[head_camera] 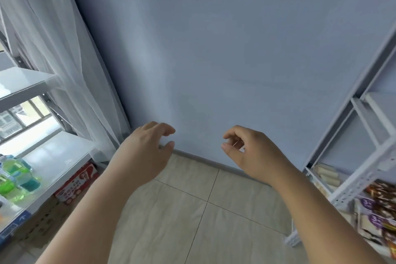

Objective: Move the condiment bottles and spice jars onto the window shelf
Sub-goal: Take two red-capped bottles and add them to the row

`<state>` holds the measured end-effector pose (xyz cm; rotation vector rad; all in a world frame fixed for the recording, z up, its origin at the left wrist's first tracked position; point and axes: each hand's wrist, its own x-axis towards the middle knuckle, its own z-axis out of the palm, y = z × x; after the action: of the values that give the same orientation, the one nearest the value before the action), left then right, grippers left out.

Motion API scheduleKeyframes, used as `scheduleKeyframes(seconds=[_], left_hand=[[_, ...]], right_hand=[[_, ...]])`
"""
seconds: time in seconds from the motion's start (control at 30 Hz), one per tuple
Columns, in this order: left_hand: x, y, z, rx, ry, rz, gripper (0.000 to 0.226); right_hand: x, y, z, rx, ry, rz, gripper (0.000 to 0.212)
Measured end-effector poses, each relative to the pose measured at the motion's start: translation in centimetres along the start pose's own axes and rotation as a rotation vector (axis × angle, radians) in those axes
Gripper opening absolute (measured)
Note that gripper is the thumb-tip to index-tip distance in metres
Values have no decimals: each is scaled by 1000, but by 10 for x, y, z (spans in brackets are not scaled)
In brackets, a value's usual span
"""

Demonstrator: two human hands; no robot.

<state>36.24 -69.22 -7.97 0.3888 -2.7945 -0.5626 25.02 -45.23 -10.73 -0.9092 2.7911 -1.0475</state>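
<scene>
Blue-grey wall (235, 49) fills the view above floor tiles (182, 221). Far left, clear bottles (19, 176) of green and teal liquid stand on the window shelf (64, 156) — cut off by the edge, labels unreadable. Mid-frame the left hand (145, 152) and right hand (250, 152) hover empty, fingers loosely curled. Right, a white rack (364, 173) holds blurred snack packets (377, 210).

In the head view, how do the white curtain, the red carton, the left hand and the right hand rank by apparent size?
1. white curtain
2. left hand and right hand, alike; nearness to the camera enlarges them
3. red carton, farther away and partly hidden under the shelf
</scene>
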Motion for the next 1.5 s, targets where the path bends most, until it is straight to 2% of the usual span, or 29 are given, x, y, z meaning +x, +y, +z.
scheduleKeyframes(seconds=[0.1, 0.33, 0.63, 0.9, 1.2, 1.5], left_hand=[[-6, 19, 9, 177, -77, 87, 40], [-16, 72, 40, 297, -236, 199, 62], [-26, 184, 92, 326, -233, 242, 67], [-47, 288, 149, 267, -232, 297, 65], [-36, 336, 178, 231, -185, 441, 57], [-45, 363, 196, 196, -200, 496, 57]], right_hand=[[-16, 5, -10, -166, -52, 24, 27], [-48, 26, -51, -437, -132, 54, 46], [-102, 107, -131, -456, -88, 48, 50], [-145, 177, -200, -507, -174, 69, 58], [-168, 212, -225, -472, -122, 144, 57], [-191, 227, -234, -490, -110, 177, 58]])
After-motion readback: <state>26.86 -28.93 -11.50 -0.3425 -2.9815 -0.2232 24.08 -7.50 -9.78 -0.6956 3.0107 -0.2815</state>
